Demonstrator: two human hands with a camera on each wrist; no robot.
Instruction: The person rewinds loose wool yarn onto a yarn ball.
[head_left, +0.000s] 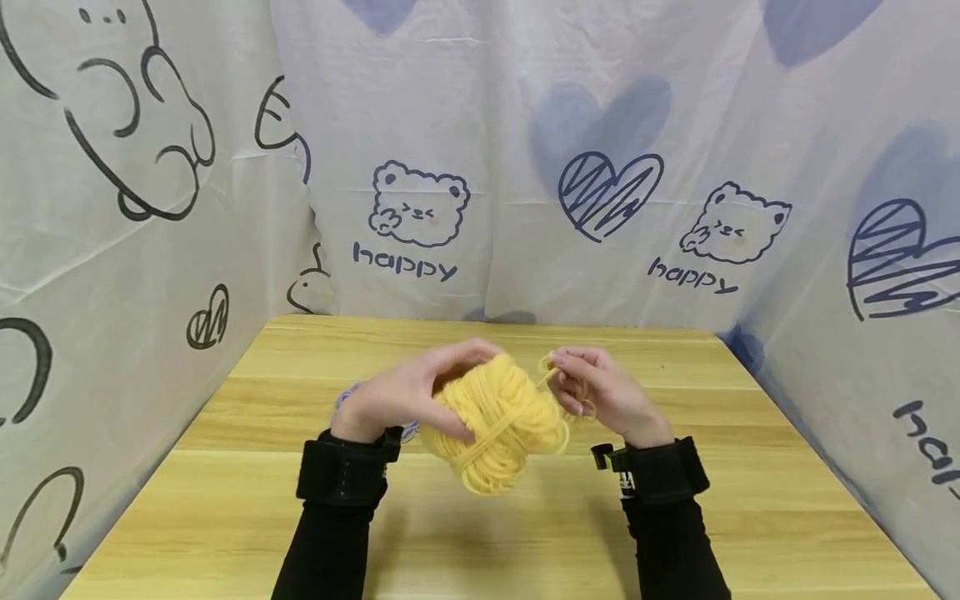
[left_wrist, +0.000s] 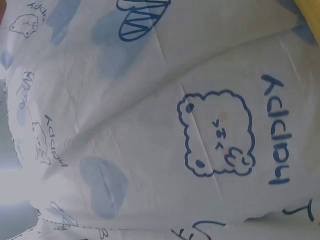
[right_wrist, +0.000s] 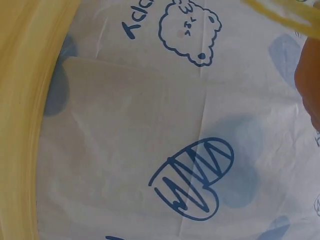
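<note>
In the head view, a ball of yellow yarn (head_left: 498,421) is held above the table by my left hand (head_left: 420,387), with the thumb across its near side and fingers over its top. My right hand (head_left: 596,387) is just right of the ball, pinching a thin strand of the same yarn (head_left: 550,373) between thumb and fingertips. More loose strand loops about its curled fingers. In the right wrist view, a blurred yellow strand (right_wrist: 285,19) crosses the top right corner, above part of a finger (right_wrist: 309,82). The left wrist view does not show my left hand's grip.
Beneath both hands lies a light wooden table (head_left: 247,492). Some bluish-purple strands (head_left: 410,431) show behind my left wrist, mostly hidden. White cloth (head_left: 517,167) printed with hearts and bears hangs along the back and sides. Black straps (head_left: 348,468) circle both wrists.
</note>
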